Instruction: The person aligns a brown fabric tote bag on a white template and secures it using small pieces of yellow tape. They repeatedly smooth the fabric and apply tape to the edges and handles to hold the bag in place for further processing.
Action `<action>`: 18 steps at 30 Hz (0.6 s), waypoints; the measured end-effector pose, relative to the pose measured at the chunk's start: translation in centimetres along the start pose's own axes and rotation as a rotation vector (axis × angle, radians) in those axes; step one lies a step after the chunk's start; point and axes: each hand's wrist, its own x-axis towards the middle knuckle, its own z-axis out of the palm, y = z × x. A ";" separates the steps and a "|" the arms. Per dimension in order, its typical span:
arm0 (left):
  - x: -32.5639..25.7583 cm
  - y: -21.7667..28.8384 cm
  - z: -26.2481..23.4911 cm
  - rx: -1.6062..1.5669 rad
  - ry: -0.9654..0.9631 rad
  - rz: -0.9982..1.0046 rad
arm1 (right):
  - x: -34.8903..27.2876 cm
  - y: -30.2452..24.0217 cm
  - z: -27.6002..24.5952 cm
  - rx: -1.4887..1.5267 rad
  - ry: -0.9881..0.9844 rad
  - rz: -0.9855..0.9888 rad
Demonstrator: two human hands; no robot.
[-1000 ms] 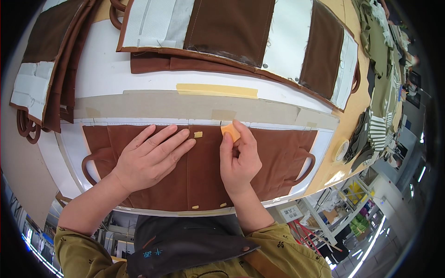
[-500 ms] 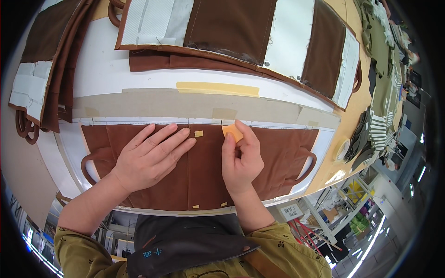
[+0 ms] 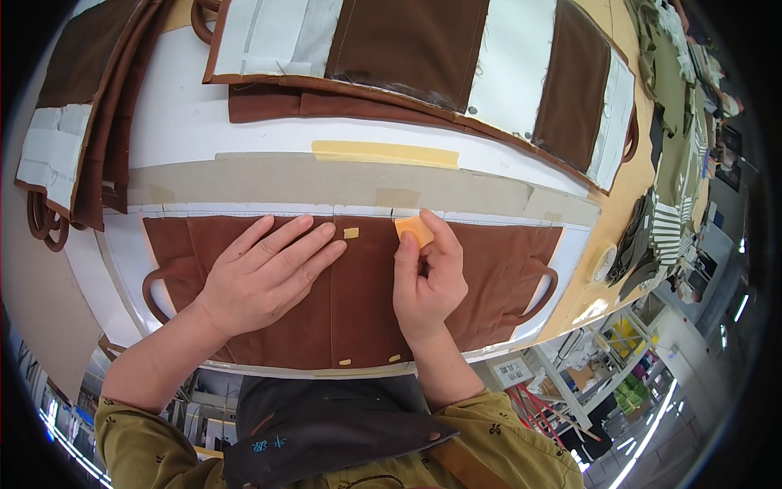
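Note:
A brown leather bag panel lies flat in front of me, with a looped handle at its right end and another handle at its left. My left hand rests open on it, fingers stretched toward the top edge. Between the thumb and fingers of my right hand is a small flat orange piece that looks like tailor's chalk, held at the panel's top edge. Beside my left fingertips sits a small yellow tape tab; two more tabs show near the lower edge.
A grey strip with yellow tape runs behind the panel. Further back lie more brown bag pieces with white backing, and others hang at the left. A tape roll and striped cloth are at the right.
My right hand and the orange piece have shifted very slightly to the right. The view has moved a little; my left hand stays flat on the panel.

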 end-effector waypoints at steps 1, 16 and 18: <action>0.0 0.0 0.0 0.000 0.001 0.000 | -0.1 0.0 0.1 0.002 -0.002 0.011; 0.4 0.2 -0.2 0.060 -0.026 0.025 | -0.5 0.7 -0.2 0.116 0.034 0.044; 0.4 0.1 -0.2 0.057 -0.023 0.026 | -0.1 0.1 -0.4 0.028 -0.003 0.027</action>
